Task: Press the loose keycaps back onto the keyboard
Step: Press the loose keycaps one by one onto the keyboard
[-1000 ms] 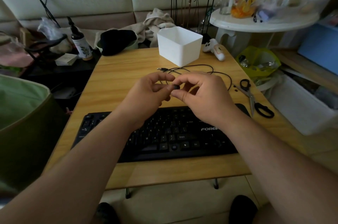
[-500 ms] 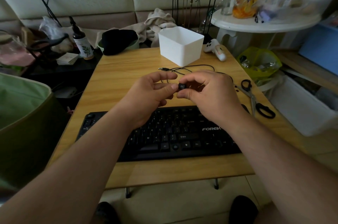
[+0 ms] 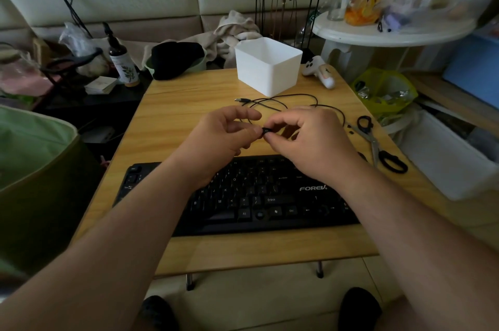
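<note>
A black keyboard lies across the near part of the wooden table. Above its far edge both hands meet in the air. My right hand pinches a small black keycap between thumb and forefinger. My left hand touches the same keycap with its thumb tip, its forefinger stretched out above. Small black bits, perhaps loose keycaps, lie on the table near the scissors. My forearms hide part of the keyboard.
A white box stands at the table's far middle, a thin black cable coiled before it. Scissors lie at the right edge, a white game controller at the far right corner. A green bin stands left of the table.
Both hands stay together above the keyboard's far edge, turning the keycap between the fingertips. My left forefinger has lifted and stretched out above it.
</note>
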`<act>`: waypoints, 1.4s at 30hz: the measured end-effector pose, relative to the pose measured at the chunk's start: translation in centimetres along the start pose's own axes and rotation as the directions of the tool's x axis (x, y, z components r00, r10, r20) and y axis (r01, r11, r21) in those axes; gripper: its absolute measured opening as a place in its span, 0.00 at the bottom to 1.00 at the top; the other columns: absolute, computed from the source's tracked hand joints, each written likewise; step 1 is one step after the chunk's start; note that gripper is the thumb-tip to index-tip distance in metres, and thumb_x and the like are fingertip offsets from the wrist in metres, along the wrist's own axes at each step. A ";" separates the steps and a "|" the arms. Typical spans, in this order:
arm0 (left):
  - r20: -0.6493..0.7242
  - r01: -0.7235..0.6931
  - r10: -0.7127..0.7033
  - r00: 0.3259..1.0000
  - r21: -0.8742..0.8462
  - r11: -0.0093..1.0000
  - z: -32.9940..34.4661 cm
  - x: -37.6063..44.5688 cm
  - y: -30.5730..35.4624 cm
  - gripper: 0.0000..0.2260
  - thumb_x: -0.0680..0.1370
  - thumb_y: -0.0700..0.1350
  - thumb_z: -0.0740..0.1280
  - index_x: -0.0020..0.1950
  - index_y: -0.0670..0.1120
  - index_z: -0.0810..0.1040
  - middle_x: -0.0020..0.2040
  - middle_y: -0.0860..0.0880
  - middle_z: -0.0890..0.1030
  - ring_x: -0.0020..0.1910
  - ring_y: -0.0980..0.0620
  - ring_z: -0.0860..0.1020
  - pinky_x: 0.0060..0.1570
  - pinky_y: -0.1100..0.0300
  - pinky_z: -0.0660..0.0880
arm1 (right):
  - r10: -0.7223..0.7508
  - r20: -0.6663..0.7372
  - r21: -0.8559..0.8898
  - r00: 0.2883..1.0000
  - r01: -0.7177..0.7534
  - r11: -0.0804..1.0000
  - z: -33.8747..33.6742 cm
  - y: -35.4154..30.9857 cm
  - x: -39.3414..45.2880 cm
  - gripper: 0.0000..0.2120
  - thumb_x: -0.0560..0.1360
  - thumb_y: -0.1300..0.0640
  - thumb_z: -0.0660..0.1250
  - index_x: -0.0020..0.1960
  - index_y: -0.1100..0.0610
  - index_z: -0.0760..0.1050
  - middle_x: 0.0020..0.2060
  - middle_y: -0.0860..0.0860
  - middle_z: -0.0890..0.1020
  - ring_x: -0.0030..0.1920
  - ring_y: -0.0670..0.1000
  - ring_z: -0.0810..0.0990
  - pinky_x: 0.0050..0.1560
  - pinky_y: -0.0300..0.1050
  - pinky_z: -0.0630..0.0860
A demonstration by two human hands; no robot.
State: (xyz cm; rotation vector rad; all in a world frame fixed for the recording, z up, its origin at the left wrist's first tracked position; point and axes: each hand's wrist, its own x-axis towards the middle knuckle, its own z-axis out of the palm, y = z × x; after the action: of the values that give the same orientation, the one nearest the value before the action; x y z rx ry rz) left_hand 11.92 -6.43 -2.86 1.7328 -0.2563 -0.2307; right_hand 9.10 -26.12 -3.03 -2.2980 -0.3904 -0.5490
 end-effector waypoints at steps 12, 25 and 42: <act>-0.019 -0.038 0.043 0.999 0.183 0.982 -1.0 -1.4 0.3 0.07 0.79 0.46 0.74 0.57 0.53 0.83 0.46 0.52 0.88 0.39 0.50 0.77 0.42 0.52 0.75 | -0.032 0.066 -0.069 0.997 0.036 0.997 1.2 -0.9 0.5 0.04 0.73 0.54 0.76 0.47 0.48 0.86 0.39 0.40 0.81 0.42 0.40 0.78 0.42 0.34 0.72; -0.064 0.024 0.020 0.998 0.622 0.783 -8.0 -2.5 -0.8 0.08 0.81 0.53 0.70 0.61 0.61 0.82 0.51 0.60 0.84 0.53 0.63 0.80 0.52 0.61 0.77 | 0.142 0.262 -0.156 0.954 -0.103 0.982 2.9 -2.6 2.2 0.03 0.74 0.52 0.77 0.48 0.46 0.86 0.37 0.39 0.81 0.40 0.37 0.79 0.37 0.31 0.70; -0.035 0.017 0.014 0.999 0.744 0.668 -8.6 -2.3 -2.5 0.06 0.81 0.53 0.70 0.57 0.60 0.84 0.46 0.66 0.78 0.50 0.66 0.76 0.42 0.72 0.67 | 0.378 0.546 -0.322 0.747 -0.230 0.918 5.2 -5.8 5.5 0.05 0.69 0.54 0.81 0.42 0.47 0.85 0.40 0.44 0.84 0.43 0.45 0.81 0.40 0.40 0.75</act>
State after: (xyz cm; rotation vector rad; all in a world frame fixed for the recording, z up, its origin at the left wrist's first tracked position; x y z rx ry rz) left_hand 12.40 2.79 -3.81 2.5638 -0.3522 -0.0873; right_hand 12.78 -17.79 -0.29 -2.6650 -0.2327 0.3478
